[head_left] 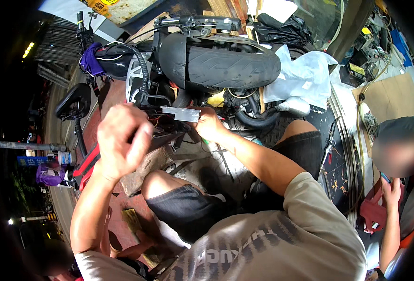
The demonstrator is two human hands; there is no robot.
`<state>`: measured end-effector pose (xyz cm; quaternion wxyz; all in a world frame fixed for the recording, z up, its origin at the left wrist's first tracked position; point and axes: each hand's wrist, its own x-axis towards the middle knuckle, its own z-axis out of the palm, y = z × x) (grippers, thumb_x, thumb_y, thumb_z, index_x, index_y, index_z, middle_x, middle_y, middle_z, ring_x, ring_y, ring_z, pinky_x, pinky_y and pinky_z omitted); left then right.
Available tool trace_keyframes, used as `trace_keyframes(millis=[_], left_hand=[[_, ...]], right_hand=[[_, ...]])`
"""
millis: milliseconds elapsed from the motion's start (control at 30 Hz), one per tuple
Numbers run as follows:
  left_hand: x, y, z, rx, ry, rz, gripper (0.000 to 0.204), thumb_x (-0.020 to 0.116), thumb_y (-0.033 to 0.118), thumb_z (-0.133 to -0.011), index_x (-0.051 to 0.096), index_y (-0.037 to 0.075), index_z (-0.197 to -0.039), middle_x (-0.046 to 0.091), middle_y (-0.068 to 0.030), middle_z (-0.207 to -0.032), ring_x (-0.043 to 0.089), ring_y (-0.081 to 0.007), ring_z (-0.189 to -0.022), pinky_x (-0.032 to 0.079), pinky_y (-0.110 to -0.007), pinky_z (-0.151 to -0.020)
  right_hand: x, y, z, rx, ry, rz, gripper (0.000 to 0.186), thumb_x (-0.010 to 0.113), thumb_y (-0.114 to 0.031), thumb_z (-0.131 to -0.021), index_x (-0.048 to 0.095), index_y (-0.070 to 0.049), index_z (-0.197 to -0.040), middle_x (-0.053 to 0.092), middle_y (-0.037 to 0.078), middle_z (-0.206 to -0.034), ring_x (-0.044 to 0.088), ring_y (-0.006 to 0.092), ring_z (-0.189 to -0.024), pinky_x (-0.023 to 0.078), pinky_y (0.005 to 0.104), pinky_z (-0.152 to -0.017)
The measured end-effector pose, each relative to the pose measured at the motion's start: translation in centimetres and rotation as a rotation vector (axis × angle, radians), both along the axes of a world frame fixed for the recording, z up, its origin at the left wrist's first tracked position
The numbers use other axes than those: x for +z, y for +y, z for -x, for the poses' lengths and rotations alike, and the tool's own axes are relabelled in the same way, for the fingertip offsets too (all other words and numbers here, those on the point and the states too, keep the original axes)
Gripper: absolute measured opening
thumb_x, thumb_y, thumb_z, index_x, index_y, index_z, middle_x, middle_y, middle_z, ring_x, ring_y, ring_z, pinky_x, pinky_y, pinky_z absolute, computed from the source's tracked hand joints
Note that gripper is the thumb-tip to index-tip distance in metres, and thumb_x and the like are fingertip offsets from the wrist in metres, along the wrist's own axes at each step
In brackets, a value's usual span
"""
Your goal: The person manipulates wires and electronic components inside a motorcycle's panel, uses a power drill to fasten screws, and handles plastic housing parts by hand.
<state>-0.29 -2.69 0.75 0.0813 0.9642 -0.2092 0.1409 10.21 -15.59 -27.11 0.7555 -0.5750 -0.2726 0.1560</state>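
Observation:
Before me a motorcycle lies or leans with its patterned black tyre (233,65) toward the back and its wiring and frame exposed. My right hand (208,125) is closed at the right end of a flat silver piece (183,114), apparently gripping it; some fingers are hidden behind. Beneath that piece run dark cables and body parts. My left hand (125,140) is raised in front of the motorcycle's red-and-black bodywork, left of the silver piece. Motion blurs its fingers, which look bent, and nothing held shows there.
A round black mirror (73,100) and a purple cloth (93,58) are at left. White plastic sheeting (305,77) lies right of the tyre. At far right a co-worker's hand (391,191) holds a phone-like object. Another person crouches at lower left. A stone block (146,171) sits below.

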Motion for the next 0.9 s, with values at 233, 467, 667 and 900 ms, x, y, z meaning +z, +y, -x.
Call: trace_keyframes(millis=[233,467,667,900], left_hand=[[0.7,2.8,-3.4,0.562,0.559,0.455,0.035,0.074,0.032,-0.108,0.076,-0.003,-0.105,0.07,0.0,-0.09,0.058,-0.0087,-0.086,0.048,-0.029,-0.081],[1.1,1.2,-4.9,0.726,0.649,0.546,0.053,0.076,0.046,-0.106,0.078,-0.007,-0.106,0.072,-0.0039,-0.088,0.06,-0.0099,-0.082,0.05,-0.033,-0.074],[2.6,-0.1,-4.6,0.312,-0.076,-0.273,0.019,0.078,0.022,-0.095,0.075,0.003,-0.096,0.068,-0.0162,-0.092,0.07,-0.0393,-0.09,0.055,-0.05,-0.077],[4.5,-2.5,-8.3,0.011,0.354,-0.355,0.028,0.069,0.028,-0.1,0.078,0.001,-0.097,0.073,-0.0218,-0.094,0.072,-0.0455,-0.092,0.057,-0.054,-0.081]], right_hand=[[-2.2,1.5,-0.1,0.011,0.132,-0.318,0.032,0.064,0.008,-0.102,0.078,0.0,-0.13,0.08,0.009,-0.111,0.074,0.0145,-0.097,0.059,0.0281,-0.087],[2.2,-1.7,-2.1,-0.322,-0.434,-0.01,0.048,0.083,0.006,-0.085,0.074,0.0,-0.132,0.079,0.018,-0.122,0.078,0.0314,-0.114,0.059,0.0357,-0.098],[1.5,-2.6,-3.1,-0.351,-0.485,0.02,0.054,0.08,0.011,-0.082,0.075,-0.002,-0.135,0.078,0.02,-0.13,0.077,0.034,-0.121,0.06,0.0389,-0.103],[2.7,-3.2,-2.8,-0.346,-0.543,0.055,0.054,0.065,0.017,-0.083,0.074,0.001,-0.135,0.078,0.021,-0.129,0.076,0.0376,-0.123,0.058,0.0403,-0.106]])
